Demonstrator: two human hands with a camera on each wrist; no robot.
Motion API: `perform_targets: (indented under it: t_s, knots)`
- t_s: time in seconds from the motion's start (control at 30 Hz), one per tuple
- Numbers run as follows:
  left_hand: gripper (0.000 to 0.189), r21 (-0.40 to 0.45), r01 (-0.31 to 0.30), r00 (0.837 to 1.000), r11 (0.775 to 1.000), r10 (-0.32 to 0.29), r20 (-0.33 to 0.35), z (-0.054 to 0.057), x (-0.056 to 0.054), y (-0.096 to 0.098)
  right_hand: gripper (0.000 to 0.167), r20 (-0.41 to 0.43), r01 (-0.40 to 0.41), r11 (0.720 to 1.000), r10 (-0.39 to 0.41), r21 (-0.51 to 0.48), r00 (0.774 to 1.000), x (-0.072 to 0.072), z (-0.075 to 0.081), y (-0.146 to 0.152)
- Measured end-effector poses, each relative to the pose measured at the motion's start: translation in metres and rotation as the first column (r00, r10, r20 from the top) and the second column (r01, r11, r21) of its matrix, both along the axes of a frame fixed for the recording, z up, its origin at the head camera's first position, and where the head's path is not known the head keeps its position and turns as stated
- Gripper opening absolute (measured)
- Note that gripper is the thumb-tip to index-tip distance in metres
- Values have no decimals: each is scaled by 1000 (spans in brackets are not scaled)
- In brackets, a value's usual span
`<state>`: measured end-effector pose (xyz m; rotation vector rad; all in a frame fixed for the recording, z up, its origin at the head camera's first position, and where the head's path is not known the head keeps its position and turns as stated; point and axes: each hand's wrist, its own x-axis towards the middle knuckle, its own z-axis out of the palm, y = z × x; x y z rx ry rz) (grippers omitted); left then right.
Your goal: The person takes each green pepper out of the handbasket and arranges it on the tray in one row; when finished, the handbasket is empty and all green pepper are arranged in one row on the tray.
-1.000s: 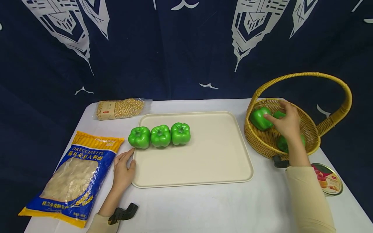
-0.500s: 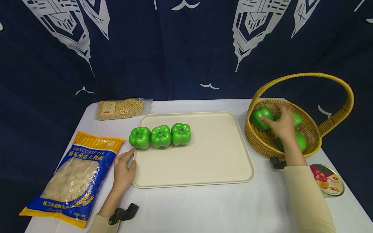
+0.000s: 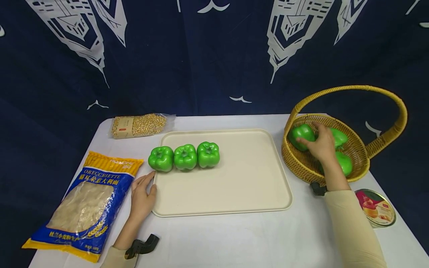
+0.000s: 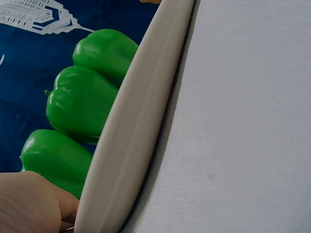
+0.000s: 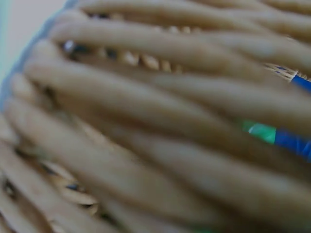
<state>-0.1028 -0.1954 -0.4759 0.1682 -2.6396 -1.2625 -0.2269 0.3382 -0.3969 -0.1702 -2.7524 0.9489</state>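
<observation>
In the head view my right hand (image 3: 322, 144) reaches into a wicker basket (image 3: 295, 169). Its thumb lies over the front of a green bell pepper (image 3: 301, 134) at the basket's left, with the fingers spread along that pepper's right side. Two more green peppers, one at the back right (image 3: 339, 137) and one nearer me (image 3: 344, 163), lie in the basket. My left hand (image 3: 142, 195) rests with relaxed fingers at the left edge of a cream tray (image 3: 224, 190). Along the tray's upper left stand three green peppers (image 3: 185, 157) in a row.
A blue and yellow orecchiette bag (image 3: 83, 204) lies left of the tray. Behind it is a bag of corn kernels (image 3: 142, 125). A round tin (image 3: 376, 208) stands in front of the basket. The basket's tall handle (image 3: 355, 88) arches over its opening.
Inside the basket my right hand has moved left, away from the back-right pepper and onto the left one. The other two basket peppers show more fully. My left hand stays put.
</observation>
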Motion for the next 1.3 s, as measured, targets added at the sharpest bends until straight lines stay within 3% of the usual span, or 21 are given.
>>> perform_targets:
  t_s: [0.5,1.3]
  knots:
    - [44,-4,1,1000,1000,-1,-3,-1,0,0,88,132,-12,998,5,54,991,-4,-3,2]
    - [44,-6,7,1000,1000,-7,1,0,0,0,94,139,-61,991,44,115,989,-5,-3,2]
